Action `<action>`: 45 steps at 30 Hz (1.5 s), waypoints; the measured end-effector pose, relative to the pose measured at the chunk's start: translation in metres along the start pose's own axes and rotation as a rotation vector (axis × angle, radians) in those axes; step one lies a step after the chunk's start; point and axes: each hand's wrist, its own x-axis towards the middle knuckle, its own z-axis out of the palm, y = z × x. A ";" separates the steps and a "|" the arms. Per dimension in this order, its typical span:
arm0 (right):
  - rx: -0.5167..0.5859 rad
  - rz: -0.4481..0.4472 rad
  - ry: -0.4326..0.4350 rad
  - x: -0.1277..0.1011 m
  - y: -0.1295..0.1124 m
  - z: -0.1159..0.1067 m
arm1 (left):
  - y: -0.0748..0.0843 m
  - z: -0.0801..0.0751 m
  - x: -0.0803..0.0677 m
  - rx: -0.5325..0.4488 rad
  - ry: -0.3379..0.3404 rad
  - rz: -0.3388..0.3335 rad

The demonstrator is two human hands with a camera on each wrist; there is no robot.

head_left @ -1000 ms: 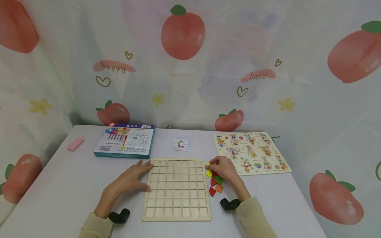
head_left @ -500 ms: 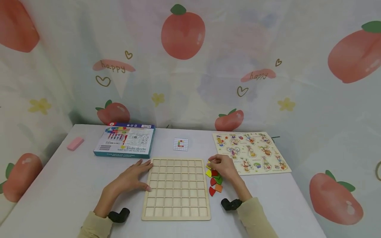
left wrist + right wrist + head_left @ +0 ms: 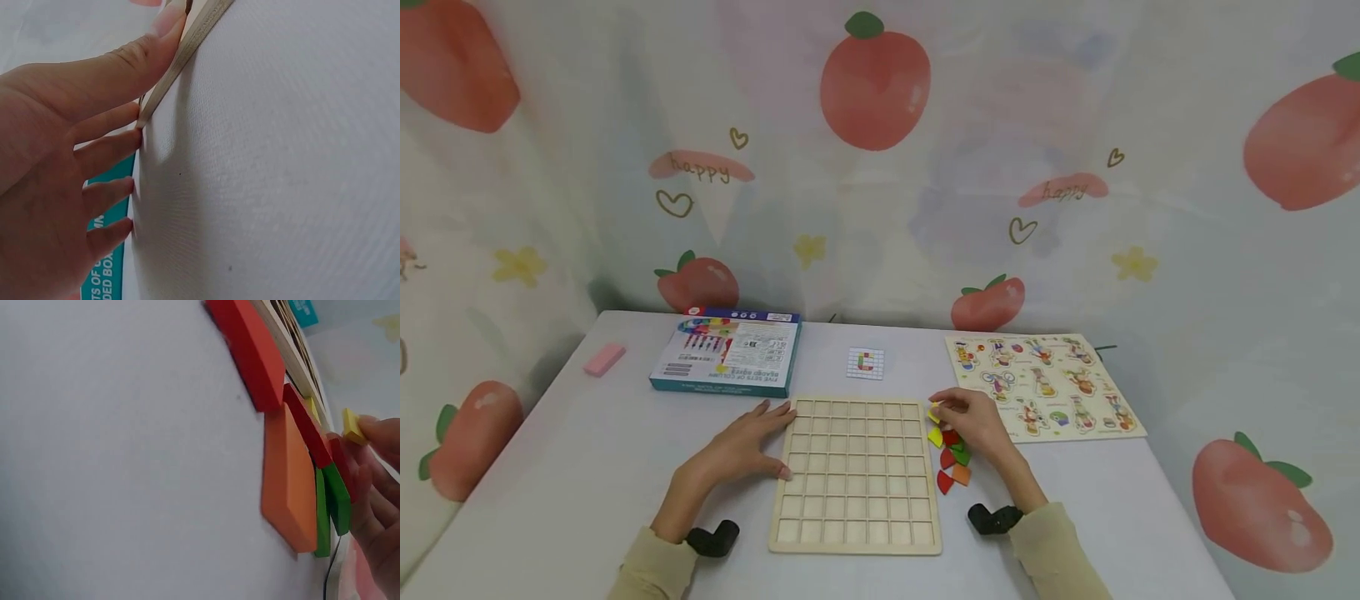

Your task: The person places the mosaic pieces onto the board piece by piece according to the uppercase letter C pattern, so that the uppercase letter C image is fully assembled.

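A pale wooden grid board (image 3: 855, 552) lies on the white table, its square cells bare. My left hand (image 3: 735, 447) is spread along its left side, and in the left wrist view the thumb (image 3: 165, 28) presses on the board's edge (image 3: 199, 31). My right hand (image 3: 976, 423) pinches a small yellow piece (image 3: 352, 427) between thumb and fingers, just past the board's upper right corner. Below that hand lie loose flat pieces: another yellow one (image 3: 935, 437), red ones such as a quarter circle (image 3: 944, 482), green ones (image 3: 960, 453) and an orange square (image 3: 961, 475).
Behind the board is a small card (image 3: 866, 363) with a coloured grid pattern. A boxed toy set (image 3: 726, 354) stands back left, beside a pink block (image 3: 604, 360). At right lies a wooden picture puzzle (image 3: 1048, 387), partly behind my right hand. A printed cloth hangs behind the table.
The head view has turned a little left, so everything sits further right in it. My right hand's fingers have drawn slightly up over the yellow piece. My left hand stays on the board.
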 end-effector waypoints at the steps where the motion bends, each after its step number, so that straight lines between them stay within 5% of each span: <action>1: 0.002 -0.002 -0.002 0.000 -0.001 0.000 | 0.000 0.000 0.000 0.002 0.001 0.001; 17: 0.040 -0.092 -0.119 0.005 -0.007 0.008 | 0.001 -0.002 0.001 0.002 -0.005 -0.008; 37: 0.128 -0.091 -0.227 0.014 -0.020 0.026 | 0.000 -0.001 0.003 -0.002 -0.004 -0.012; 45: 0.074 -0.094 -0.251 0.018 -0.025 0.036 | -0.001 -0.001 0.003 -0.008 -0.003 -0.014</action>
